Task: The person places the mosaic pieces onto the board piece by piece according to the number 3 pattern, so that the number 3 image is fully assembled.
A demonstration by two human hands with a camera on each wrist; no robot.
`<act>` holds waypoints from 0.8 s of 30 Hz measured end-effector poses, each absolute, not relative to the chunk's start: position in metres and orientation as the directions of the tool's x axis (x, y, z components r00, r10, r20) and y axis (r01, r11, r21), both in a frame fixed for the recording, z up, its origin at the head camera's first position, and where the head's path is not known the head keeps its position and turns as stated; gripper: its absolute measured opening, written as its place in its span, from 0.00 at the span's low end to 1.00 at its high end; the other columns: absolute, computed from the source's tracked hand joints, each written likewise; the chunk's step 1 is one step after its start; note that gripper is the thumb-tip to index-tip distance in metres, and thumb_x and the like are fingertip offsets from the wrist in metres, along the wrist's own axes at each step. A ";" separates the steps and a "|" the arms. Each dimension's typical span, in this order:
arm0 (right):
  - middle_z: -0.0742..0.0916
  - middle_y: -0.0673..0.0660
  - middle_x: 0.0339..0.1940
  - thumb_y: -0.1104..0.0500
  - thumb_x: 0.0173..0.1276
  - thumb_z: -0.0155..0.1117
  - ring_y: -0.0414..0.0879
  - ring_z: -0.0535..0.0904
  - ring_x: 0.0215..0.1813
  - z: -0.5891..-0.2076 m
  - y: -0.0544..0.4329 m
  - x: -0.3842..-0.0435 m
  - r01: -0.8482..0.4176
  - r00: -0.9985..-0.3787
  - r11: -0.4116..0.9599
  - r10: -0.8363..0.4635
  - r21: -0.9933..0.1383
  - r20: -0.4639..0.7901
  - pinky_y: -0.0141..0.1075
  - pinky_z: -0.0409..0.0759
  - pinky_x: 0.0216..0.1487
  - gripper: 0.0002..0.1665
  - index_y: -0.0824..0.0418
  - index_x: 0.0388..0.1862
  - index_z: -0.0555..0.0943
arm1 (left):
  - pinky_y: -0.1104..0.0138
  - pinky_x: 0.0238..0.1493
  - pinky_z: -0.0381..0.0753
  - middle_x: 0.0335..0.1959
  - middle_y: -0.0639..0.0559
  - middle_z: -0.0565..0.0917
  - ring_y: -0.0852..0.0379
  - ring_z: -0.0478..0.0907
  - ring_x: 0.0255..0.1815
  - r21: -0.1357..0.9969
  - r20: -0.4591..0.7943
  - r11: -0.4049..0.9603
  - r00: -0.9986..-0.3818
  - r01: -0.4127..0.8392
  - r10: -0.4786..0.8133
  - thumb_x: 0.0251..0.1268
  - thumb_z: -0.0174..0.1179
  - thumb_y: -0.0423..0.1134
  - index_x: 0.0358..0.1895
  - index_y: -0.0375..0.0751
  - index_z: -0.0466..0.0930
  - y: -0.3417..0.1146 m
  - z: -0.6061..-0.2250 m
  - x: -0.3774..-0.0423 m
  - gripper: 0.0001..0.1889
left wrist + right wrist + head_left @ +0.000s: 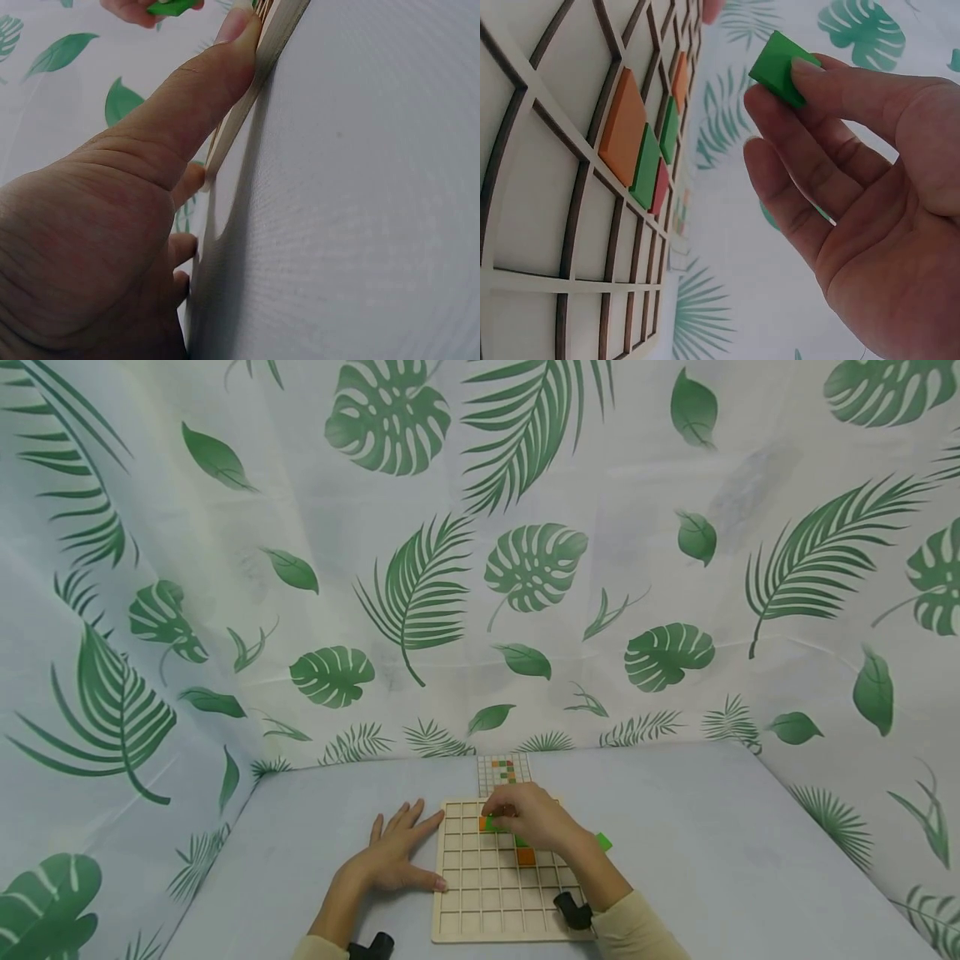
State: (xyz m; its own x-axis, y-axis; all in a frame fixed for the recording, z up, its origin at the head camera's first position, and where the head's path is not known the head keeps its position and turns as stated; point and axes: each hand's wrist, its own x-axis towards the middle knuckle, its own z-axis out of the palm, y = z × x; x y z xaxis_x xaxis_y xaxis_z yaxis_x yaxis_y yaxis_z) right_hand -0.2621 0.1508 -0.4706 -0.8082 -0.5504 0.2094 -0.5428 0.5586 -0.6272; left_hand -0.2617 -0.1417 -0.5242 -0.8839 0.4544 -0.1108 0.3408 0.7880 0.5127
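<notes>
My right hand (pixel 534 817) pinches a green square tile (pixel 780 67) between thumb and fingers, over the far part of a wooden grid board (pixel 480 924). In the right wrist view, an orange tile (pixel 622 127), a green tile (pixel 646 169) and a red tile (pixel 660 186) sit in the grid cells. Beyond them are another green tile (pixel 670 130) and an orange one (pixel 680 79). My left hand (pixel 393 857) lies spread at the board's left side, thumb and index fingertips at its edge. The right hand hides some cells from the head camera.
A small card (pixel 487 768) with a coloured grid pattern lies behind the board. A loose green tile (pixel 603 842) is on the white table (pixel 697 877), right of the board. Leaf-print cloth (pixel 547 693) rises at the back and sides.
</notes>
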 end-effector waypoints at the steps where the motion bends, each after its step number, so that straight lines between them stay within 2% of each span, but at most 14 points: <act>1: 0.91 0.50 0.45 0.66 0.71 0.69 0.43 0.85 0.44 -0.471 0.150 -0.262 -0.547 -0.806 0.559 -0.553 -0.623 0.212 0.33 0.84 0.43 0.09 0.59 0.47 0.90 | 0.28 0.79 0.30 0.86 0.39 0.50 0.33 0.42 0.87 0.513 -0.110 0.788 -0.884 0.341 0.454 0.42 0.76 0.73 0.82 0.58 0.61 -0.142 -0.524 -0.262 0.60; 5: 0.91 0.53 0.46 0.67 0.71 0.68 0.46 0.86 0.46 -0.470 0.149 -0.262 -0.539 -0.805 0.555 -0.562 -0.634 0.193 0.35 0.85 0.45 0.08 0.60 0.46 0.90 | 0.28 0.79 0.30 0.86 0.39 0.50 0.34 0.41 0.87 0.516 -0.111 0.788 -0.886 0.336 0.451 0.42 0.75 0.73 0.82 0.59 0.61 -0.142 -0.525 -0.262 0.60; 15: 0.91 0.52 0.48 0.67 0.73 0.67 0.41 0.86 0.45 -0.470 0.147 -0.260 -0.479 -0.825 0.574 -0.554 -0.664 0.117 0.33 0.85 0.45 0.09 0.58 0.47 0.90 | 0.28 0.78 0.29 0.87 0.40 0.50 0.34 0.41 0.87 0.518 -0.121 0.789 -0.885 0.329 0.449 0.41 0.75 0.74 0.82 0.60 0.61 -0.143 -0.527 -0.264 0.60; 20: 0.92 0.53 0.48 0.66 0.72 0.68 0.45 0.88 0.49 -0.469 0.147 -0.259 -0.481 -0.816 0.573 -0.569 -0.663 0.101 0.36 0.87 0.47 0.08 0.59 0.46 0.90 | 0.28 0.78 0.29 0.87 0.40 0.50 0.34 0.41 0.87 0.510 -0.117 0.791 -0.884 0.338 0.452 0.41 0.75 0.74 0.82 0.60 0.61 -0.143 -0.528 -0.264 0.60; 24: 0.92 0.52 0.45 0.66 0.70 0.70 0.42 0.87 0.47 -0.470 0.148 -0.259 -0.476 -0.812 0.584 -0.579 -0.657 0.074 0.34 0.86 0.45 0.08 0.59 0.45 0.91 | 0.28 0.78 0.29 0.87 0.40 0.50 0.34 0.41 0.87 0.504 -0.115 0.793 -0.884 0.342 0.454 0.41 0.75 0.74 0.82 0.60 0.60 -0.143 -0.527 -0.264 0.61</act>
